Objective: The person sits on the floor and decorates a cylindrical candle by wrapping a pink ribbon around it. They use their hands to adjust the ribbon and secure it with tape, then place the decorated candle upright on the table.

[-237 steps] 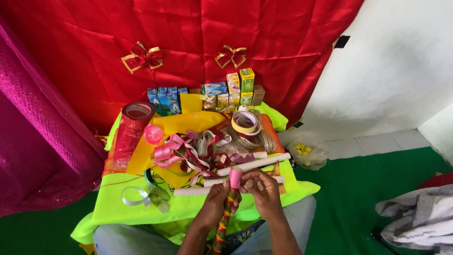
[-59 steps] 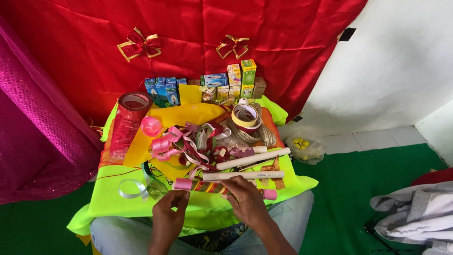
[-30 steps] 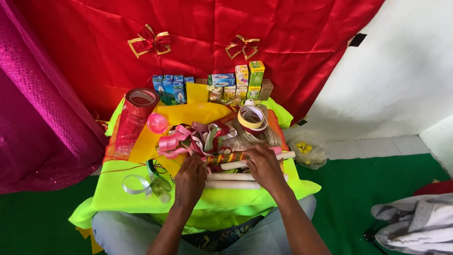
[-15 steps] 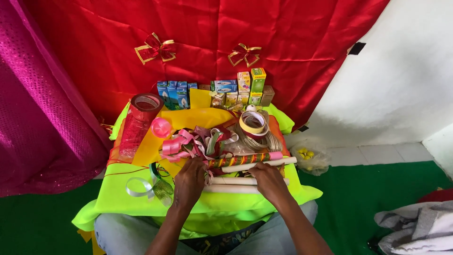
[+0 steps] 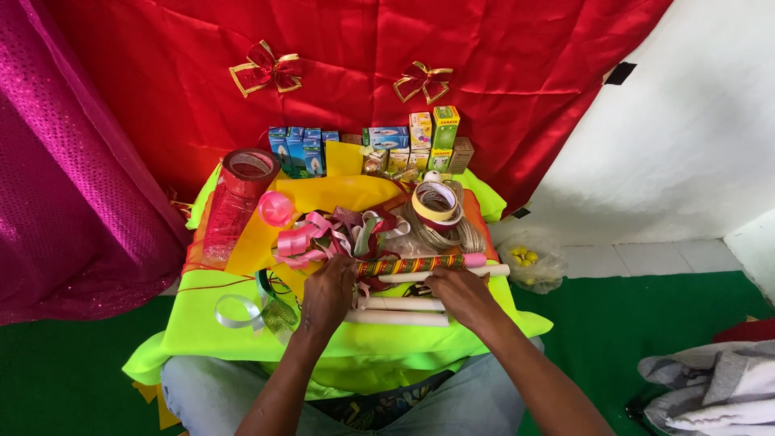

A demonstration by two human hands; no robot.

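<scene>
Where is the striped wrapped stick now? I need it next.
In the head view, the striped stick lies crosswise mid-table, between the left hand and right hand, just behind the plain white sticks.

Glossy red satin backdrop (image 5: 339,48), matt neon-green cloth (image 5: 242,331), shiny ribbons (image 5: 323,234)

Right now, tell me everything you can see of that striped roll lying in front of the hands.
The striped roll is a slim tube wrapped in paper with red, green and yellow diagonal bands, its right end showing plain pink. It lies flat, nearly level across the table's lime-green cloth, just behind three plain cream rolls. The left hand covers its left end, and the right hand sits just below its middle; whether either grips it is unclear. Tangled pink ribbons lie behind its left end.
</scene>
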